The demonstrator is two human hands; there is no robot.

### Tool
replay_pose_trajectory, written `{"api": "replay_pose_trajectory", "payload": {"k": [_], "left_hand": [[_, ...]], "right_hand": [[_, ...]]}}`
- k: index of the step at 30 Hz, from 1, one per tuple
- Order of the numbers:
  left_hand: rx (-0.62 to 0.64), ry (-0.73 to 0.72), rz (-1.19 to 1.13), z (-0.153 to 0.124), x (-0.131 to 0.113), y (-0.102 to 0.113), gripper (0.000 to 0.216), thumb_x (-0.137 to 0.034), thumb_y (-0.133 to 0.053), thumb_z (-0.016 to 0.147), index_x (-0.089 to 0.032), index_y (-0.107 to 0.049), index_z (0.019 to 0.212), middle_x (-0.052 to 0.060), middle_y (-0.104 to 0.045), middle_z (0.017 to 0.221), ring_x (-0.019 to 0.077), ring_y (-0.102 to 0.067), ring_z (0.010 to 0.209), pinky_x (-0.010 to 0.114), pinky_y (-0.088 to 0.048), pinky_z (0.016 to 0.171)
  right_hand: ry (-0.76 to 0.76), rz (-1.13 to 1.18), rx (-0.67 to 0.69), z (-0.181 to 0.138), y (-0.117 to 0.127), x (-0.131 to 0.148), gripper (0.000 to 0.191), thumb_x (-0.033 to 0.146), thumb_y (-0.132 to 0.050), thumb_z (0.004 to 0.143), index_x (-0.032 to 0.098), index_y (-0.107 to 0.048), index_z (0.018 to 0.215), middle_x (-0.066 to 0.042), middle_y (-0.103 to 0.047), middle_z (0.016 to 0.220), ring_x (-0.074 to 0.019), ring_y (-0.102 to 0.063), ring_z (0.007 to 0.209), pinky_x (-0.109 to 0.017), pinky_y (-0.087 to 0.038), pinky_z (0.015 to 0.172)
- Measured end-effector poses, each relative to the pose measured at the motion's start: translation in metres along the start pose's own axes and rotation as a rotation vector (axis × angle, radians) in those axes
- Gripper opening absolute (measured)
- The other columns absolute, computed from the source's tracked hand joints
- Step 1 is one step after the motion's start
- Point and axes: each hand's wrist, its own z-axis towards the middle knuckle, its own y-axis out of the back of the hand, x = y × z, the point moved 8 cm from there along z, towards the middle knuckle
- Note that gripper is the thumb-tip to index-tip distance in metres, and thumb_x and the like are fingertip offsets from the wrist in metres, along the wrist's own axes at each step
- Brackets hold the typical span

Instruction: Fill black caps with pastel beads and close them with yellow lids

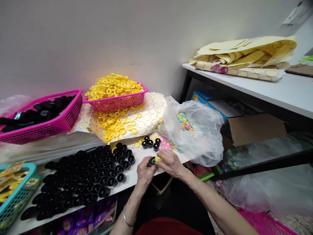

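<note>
Near the table's front edge, my left hand (146, 170) grips a small black cup (153, 160) with coloured beads inside. Right beside it, my right hand (170, 162) pinches a yellow ring (158, 158) close to the cup's mouth. Just beyond my hands stands a small group of black cups (150, 143), some with a bead or two showing. To their right, pink and mixed beads (167, 143) spill out of a clear plastic bag (200, 133). Many more black cups (97, 173) cover the table on my left.
A pink basket (117, 103) heaped with yellow rings stands at the back, with loose rings (117, 125) before it on printed paper (154, 111). Another pink basket (66, 122) holds black parts. A teal basket (22, 199) sits at left. A white table (264, 86) rises at right.
</note>
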Motion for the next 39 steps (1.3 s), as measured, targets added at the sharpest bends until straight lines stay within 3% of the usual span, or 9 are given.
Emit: {"api": "replay_pose_trajectory", "payload": {"k": [5, 10, 16, 21, 26, 29, 32, 37, 39], "left_hand": [[0.013, 0.002, -0.006, 0.002, 0.004, -0.001, 0.022, -0.021, -0.062, 0.066, -0.018, -0.069, 0.087, -0.001, -0.063, 0.076, 0.0112, -0.052, 0.065, 0.023, -0.043, 0.065], [-0.017, 0.022, 0.007, 0.002, 0.009, -0.001, 0.025, -0.018, -0.062, 0.063, -0.018, -0.071, 0.085, -0.003, -0.062, 0.074, 0.0101, -0.05, 0.061, 0.023, -0.042, 0.062], [0.007, 0.042, -0.102, 0.004, -0.001, 0.006, 0.024, -0.018, -0.064, 0.058, -0.018, -0.072, 0.081, -0.001, -0.064, 0.073, 0.0105, -0.051, 0.063, 0.023, -0.041, 0.062], [-0.016, 0.34, -0.495, 0.004, 0.007, 0.009, 0.03, -0.027, -0.066, 0.059, -0.012, -0.074, 0.083, -0.001, -0.06, 0.058, 0.0088, -0.047, 0.051, 0.022, -0.037, 0.05], [-0.012, 0.303, -0.462, 0.005, -0.005, 0.002, 0.032, -0.039, -0.074, 0.063, -0.012, -0.075, 0.08, 0.006, -0.07, 0.08, 0.0088, -0.053, 0.057, 0.02, -0.037, 0.047], [-0.026, 0.278, -0.403, 0.004, -0.007, 0.001, 0.03, -0.04, -0.073, 0.066, -0.013, -0.075, 0.079, 0.007, -0.071, 0.081, 0.0119, -0.058, 0.063, 0.021, -0.043, 0.052], [-0.018, 0.241, -0.361, 0.003, -0.009, 0.002, 0.027, -0.039, -0.071, 0.069, -0.014, -0.076, 0.078, 0.006, -0.071, 0.082, 0.0136, -0.061, 0.07, 0.023, -0.047, 0.059], [-0.018, 0.244, -0.345, 0.002, -0.01, 0.001, 0.025, -0.037, -0.072, 0.069, -0.014, -0.075, 0.077, 0.005, -0.07, 0.078, 0.0139, -0.061, 0.071, 0.024, -0.048, 0.066], [-0.033, 0.256, -0.346, 0.002, -0.011, 0.002, 0.026, -0.038, -0.072, 0.069, -0.014, -0.075, 0.078, 0.005, -0.07, 0.078, 0.0141, -0.061, 0.072, 0.024, -0.048, 0.067]], "right_hand": [[0.041, -0.191, 0.11, 0.018, -0.013, 0.019, 0.015, 0.031, -0.058, 0.088, 0.016, -0.062, 0.086, -0.006, -0.062, 0.083, -0.0191, -0.047, 0.08, -0.032, -0.03, 0.068], [0.041, -0.188, 0.194, 0.017, -0.016, 0.021, 0.012, 0.028, -0.06, 0.087, 0.016, -0.064, 0.088, -0.006, -0.063, 0.086, -0.0192, -0.047, 0.082, -0.032, -0.03, 0.07], [-0.049, -0.133, 0.16, 0.014, -0.017, 0.014, 0.013, 0.028, -0.065, 0.085, 0.018, -0.066, 0.092, -0.005, -0.065, 0.09, -0.0191, -0.047, 0.083, -0.032, -0.032, 0.07], [-0.087, -0.091, 0.098, 0.013, -0.016, 0.014, 0.017, 0.029, -0.062, 0.086, 0.017, -0.067, 0.097, -0.006, -0.066, 0.092, -0.0201, -0.047, 0.084, -0.033, -0.035, 0.071], [-0.137, -0.029, 0.043, 0.009, -0.015, 0.004, 0.019, 0.033, -0.062, 0.086, 0.016, -0.068, 0.092, -0.008, -0.066, 0.087, -0.0222, -0.05, 0.084, -0.036, -0.039, 0.074], [-0.175, 0.16, -0.075, 0.003, -0.008, -0.003, 0.031, 0.041, -0.066, 0.082, 0.016, -0.066, 0.1, -0.011, -0.065, 0.101, -0.0228, -0.053, 0.09, -0.037, -0.043, 0.077], [-0.367, 0.487, -0.235, -0.006, -0.004, -0.017, 0.039, 0.048, -0.063, 0.08, 0.017, -0.062, 0.104, -0.011, -0.059, 0.111, -0.0165, -0.056, 0.079, -0.031, -0.046, 0.066], [-0.78, 0.985, -0.155, -0.018, -0.039, -0.026, 0.035, 0.051, -0.062, 0.076, 0.018, -0.057, 0.086, 0.005, -0.05, 0.058, -0.0072, -0.042, 0.045, -0.021, -0.034, 0.044], [-0.877, 1.087, -0.138, -0.02, -0.047, -0.025, 0.034, 0.051, -0.063, 0.073, 0.018, -0.054, 0.081, 0.008, -0.046, 0.048, -0.0063, -0.04, 0.039, -0.019, -0.031, 0.04]]}}
